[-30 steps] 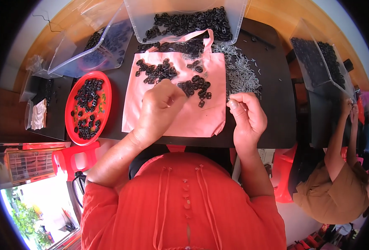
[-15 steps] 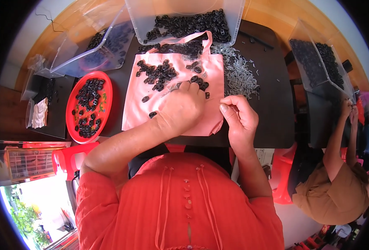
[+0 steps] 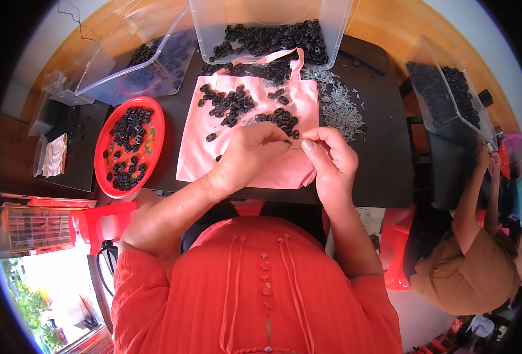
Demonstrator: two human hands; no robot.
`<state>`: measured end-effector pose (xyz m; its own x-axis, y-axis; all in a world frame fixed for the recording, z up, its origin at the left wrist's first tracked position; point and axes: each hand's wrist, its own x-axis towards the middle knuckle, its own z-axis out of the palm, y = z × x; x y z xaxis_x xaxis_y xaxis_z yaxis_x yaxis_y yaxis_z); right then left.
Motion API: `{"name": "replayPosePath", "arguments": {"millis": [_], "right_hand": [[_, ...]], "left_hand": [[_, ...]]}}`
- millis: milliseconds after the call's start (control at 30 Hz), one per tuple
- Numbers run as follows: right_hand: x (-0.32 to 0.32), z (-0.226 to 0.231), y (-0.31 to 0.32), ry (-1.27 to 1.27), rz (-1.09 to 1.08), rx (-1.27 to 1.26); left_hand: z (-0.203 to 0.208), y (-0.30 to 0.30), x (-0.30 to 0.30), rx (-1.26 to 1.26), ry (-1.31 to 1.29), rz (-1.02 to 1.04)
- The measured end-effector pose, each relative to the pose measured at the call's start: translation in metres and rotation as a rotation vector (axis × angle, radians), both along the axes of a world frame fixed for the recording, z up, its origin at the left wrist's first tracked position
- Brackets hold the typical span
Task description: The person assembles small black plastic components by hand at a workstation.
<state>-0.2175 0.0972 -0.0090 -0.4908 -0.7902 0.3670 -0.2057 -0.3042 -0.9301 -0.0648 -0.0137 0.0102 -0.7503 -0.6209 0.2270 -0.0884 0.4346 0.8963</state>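
My left hand (image 3: 250, 154) is over the front part of a pink cloth tote bag (image 3: 199, 154), its fingertips pinched on a small black piece (image 3: 287, 143). Just right of it, my right hand (image 3: 335, 157) is closed in a pinch, thumb against forefinger. What it holds is too small to name; something thin and pale shows between the two hands. On the bag, beyond my fingers, lies a cluster of black oval two-holed pieces (image 3: 278, 120). A larger heap of them (image 3: 228, 103) sits farther left, with a single one (image 3: 211, 137) apart.
Left of the bag stands a red oval tray (image 3: 100, 144) with black pieces. Small grey pins (image 3: 340, 106) are strewn right of the bag. Clear plastic bins (image 3: 331, 35) of black pieces stand behind. A person in brown (image 3: 473, 271) works at the right.
My left hand has drawn back from the black pieces toward me, its fingertips now close to the right hand's. The black cluster near my fingers is more exposed.
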Motion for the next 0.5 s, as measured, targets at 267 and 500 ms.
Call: {"name": "replayPosePath", "arguments": {"millis": [267, 500], "right_hand": [[0.031, 0.005, -0.014, -0.178, 0.1, -0.009], [0.046, 0.022, -0.024, -0.437, 0.244, 0.096]], "left_hand": [[0.003, 0.017, 0.024, 0.805, 0.347, 0.143], [-0.01, 0.007, 0.043, -0.145, 0.403, 0.104]]}}
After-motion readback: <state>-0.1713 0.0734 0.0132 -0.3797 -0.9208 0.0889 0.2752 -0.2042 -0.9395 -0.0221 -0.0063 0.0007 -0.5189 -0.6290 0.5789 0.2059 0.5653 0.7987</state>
